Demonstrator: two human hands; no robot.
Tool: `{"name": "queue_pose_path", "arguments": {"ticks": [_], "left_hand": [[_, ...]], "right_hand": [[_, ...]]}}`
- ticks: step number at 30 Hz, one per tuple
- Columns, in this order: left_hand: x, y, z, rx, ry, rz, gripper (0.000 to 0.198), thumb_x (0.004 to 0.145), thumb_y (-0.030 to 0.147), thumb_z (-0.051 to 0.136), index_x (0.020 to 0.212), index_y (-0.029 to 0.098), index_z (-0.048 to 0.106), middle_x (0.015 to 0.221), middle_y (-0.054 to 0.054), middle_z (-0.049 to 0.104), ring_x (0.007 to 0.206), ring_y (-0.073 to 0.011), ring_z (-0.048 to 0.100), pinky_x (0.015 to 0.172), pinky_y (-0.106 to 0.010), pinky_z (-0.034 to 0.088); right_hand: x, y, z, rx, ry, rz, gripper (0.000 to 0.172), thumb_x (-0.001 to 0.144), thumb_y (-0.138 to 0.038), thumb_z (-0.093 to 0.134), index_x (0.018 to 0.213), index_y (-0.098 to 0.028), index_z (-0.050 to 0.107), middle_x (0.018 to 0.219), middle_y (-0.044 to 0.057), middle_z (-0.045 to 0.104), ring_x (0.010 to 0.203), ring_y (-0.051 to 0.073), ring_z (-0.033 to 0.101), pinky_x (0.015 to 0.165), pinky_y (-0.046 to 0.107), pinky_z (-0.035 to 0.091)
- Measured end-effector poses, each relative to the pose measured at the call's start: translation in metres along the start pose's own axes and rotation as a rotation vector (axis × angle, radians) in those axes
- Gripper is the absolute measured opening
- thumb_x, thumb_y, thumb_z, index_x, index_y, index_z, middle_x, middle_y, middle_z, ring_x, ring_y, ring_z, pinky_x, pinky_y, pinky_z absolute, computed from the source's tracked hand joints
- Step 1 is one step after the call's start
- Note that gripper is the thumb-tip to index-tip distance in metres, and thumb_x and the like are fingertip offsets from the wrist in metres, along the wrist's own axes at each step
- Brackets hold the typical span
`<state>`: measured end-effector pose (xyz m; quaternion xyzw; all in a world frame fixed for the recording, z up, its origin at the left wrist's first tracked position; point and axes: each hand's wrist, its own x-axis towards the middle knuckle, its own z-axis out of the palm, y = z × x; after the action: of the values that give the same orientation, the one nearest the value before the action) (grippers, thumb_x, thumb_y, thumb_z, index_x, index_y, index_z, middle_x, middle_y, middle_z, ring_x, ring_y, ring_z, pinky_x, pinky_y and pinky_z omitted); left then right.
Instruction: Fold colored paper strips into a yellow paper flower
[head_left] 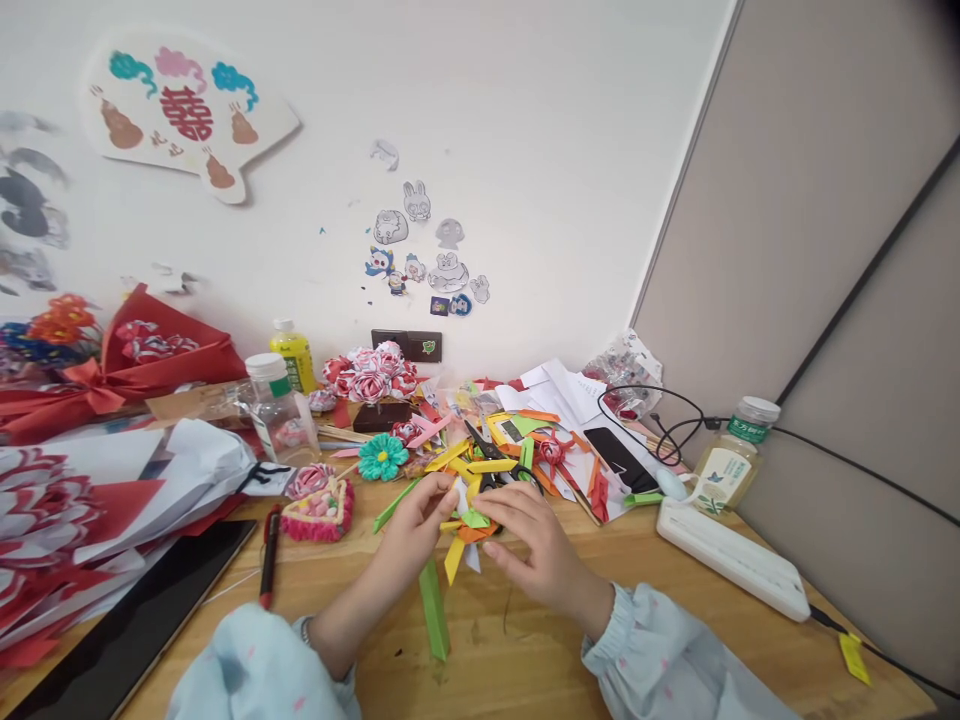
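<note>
Between my hands, above the wooden table, is a bundle of folded paper strips point(474, 532) in orange, green, yellow and white, with ends sticking out several ways. My left hand point(421, 518) pinches its left side between thumb and fingers. From the right, my right hand point(534, 548) curves its fingers over the bundle's top, with the thumb at its lower right edge. A long green paper strip point(433, 612) hangs or lies below the bundle; I cannot tell which. Just behind my fingers lie black scissors point(517, 474) and a yellow folded strip point(492, 466). The fingers partly hide the bundle's middle.
A black phone point(621, 460) lies on papers behind my right hand. At right are a white power strip point(731, 560) and a bottle point(739, 455). A pen point(269, 560), a heart-shaped box point(319, 510) and a dark tablet point(150, 625) lie at left. Paper flowers point(373, 370) line the wall.
</note>
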<state>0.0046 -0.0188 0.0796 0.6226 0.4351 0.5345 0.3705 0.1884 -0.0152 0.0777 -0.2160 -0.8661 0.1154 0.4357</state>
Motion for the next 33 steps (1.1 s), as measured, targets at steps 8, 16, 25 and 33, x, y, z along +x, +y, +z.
{"name": "queue_pose_path", "arguments": {"ticks": [8, 16, 25, 33], "left_hand": [[0.001, -0.008, 0.005, 0.007, 0.021, 0.018, 0.028, 0.078, 0.046, 0.054, 0.077, 0.018, 0.055, 0.078, -0.001, 0.058, 0.077, -0.0178, 0.055, 0.073, -0.031, 0.047], [-0.003, -0.011, 0.009, 0.061, 0.016, 0.085, 0.026, 0.083, 0.043, 0.05, 0.078, 0.018, 0.053, 0.081, -0.003, 0.057, 0.08, -0.0188, 0.054, 0.075, -0.032, 0.045], [-0.002, -0.012, 0.007, 0.117, -0.008, 0.078, 0.025, 0.082, 0.04, 0.05, 0.071, 0.018, 0.055, 0.072, -0.001, 0.055, 0.071, -0.0167, 0.053, 0.068, -0.029, 0.045], [-0.001, -0.008, 0.008, 0.281, -0.071, 0.0, 0.023, 0.076, 0.034, 0.055, 0.062, 0.017, 0.061, 0.063, -0.001, 0.06, 0.063, -0.0168, 0.053, 0.061, -0.026, 0.042]], "right_hand": [[0.002, -0.001, 0.004, 0.019, 0.088, 0.081, 0.03, 0.086, -0.04, 0.053, 0.111, -0.023, 0.058, 0.106, 0.007, 0.061, 0.1, 0.022, 0.053, 0.087, 0.038, 0.044], [0.001, 0.005, 0.012, 0.038, 0.131, 0.187, 0.011, 0.085, -0.026, 0.056, 0.093, -0.022, 0.063, 0.092, 0.005, 0.062, 0.091, 0.02, 0.055, 0.08, 0.035, 0.045], [0.001, 0.007, 0.008, 0.033, 0.077, 0.123, 0.017, 0.084, -0.032, 0.059, 0.098, -0.022, 0.062, 0.094, 0.005, 0.063, 0.09, 0.02, 0.055, 0.079, 0.035, 0.045], [-0.002, 0.008, 0.01, -0.106, -0.08, 0.016, 0.017, 0.093, -0.026, 0.044, 0.091, -0.02, 0.061, 0.085, 0.004, 0.065, 0.079, 0.018, 0.053, 0.07, 0.031, 0.044]]}}
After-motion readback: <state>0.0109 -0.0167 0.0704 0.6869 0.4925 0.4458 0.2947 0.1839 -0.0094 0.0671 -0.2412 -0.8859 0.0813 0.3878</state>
